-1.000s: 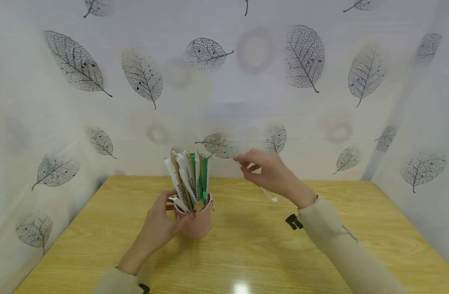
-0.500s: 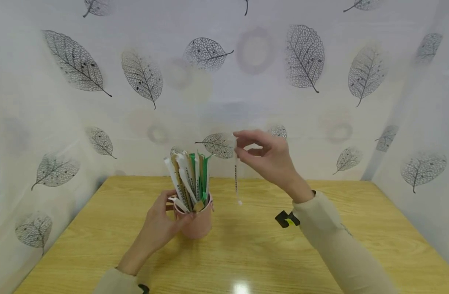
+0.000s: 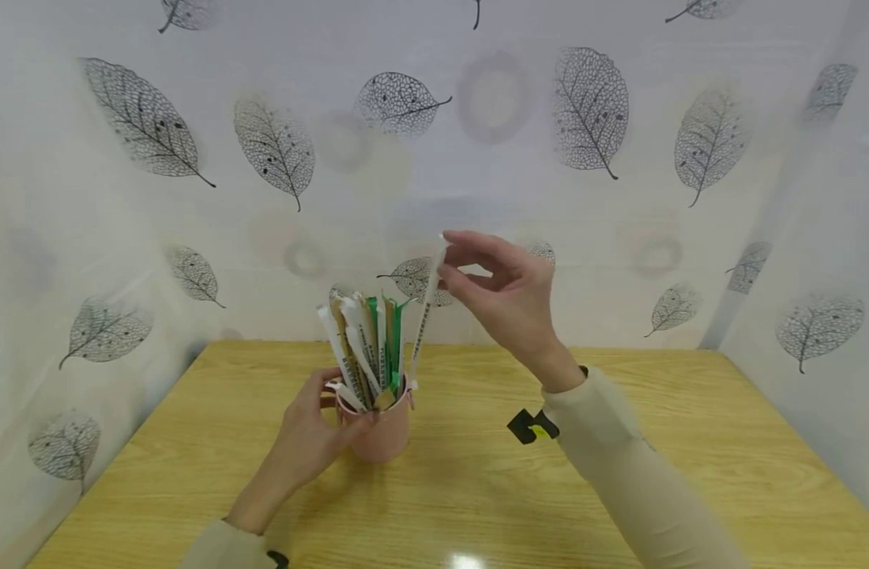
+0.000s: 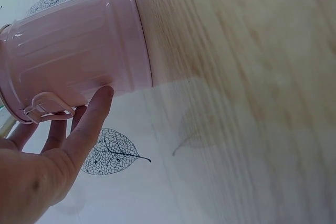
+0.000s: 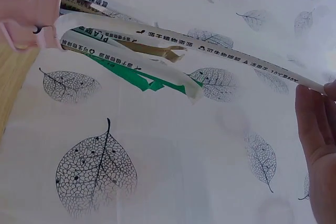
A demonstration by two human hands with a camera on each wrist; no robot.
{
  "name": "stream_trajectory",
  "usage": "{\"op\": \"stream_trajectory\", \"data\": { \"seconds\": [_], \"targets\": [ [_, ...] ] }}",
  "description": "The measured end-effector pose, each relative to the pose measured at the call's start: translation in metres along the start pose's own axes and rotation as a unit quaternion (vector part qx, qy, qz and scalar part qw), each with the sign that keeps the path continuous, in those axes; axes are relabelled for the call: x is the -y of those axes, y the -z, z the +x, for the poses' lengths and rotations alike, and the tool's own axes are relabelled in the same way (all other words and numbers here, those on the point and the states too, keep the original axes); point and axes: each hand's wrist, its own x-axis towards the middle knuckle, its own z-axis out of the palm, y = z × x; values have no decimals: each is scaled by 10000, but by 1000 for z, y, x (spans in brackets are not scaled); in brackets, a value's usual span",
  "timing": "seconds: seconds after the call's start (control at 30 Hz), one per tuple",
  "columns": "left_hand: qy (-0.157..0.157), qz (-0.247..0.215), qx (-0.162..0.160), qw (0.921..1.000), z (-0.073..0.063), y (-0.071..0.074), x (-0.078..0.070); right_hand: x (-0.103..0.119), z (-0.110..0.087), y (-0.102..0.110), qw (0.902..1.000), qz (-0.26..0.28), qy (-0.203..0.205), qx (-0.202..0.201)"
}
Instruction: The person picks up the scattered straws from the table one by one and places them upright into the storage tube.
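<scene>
A pink metal pail with small side handles stands upright on the wooden table, packed with paper-wrapped straws in white, brown and green. My left hand holds it from the left, thumb at the front; the left wrist view has the fingers of that hand against the wall of the pail. Above and to the right, my right hand pinches the top of a white wrapped straw. This straw slants down to the rim; in the right wrist view its low end meets the pail's mouth.
The wooden table reaches back to a pale curtain with a leaf print, which also hangs at both sides. A black strap piece dangles near the right cuff.
My right hand has risen and come left, bringing the straw from the right over to the pail's rim, now tilted. My left hand and the pail have stayed put.
</scene>
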Motion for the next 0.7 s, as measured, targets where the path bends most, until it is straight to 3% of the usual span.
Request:
{"op": "stream_trajectory", "data": {
  "seconds": [0.23, 0.5, 0.7],
  "targets": [
    [87, -41, 11, 10000, -1, -1, -1, -4, -3, -15, 9998, 178, -54, 93],
    [87, -39, -4, 10000, -1, 0, -1, -17, -11, -27, 9989, 21, -16, 476],
    [85, -71, 8, 9999, -1, 1, -1, -27, -18, -31, 9977, -122, -218, 632]
  ]
}}
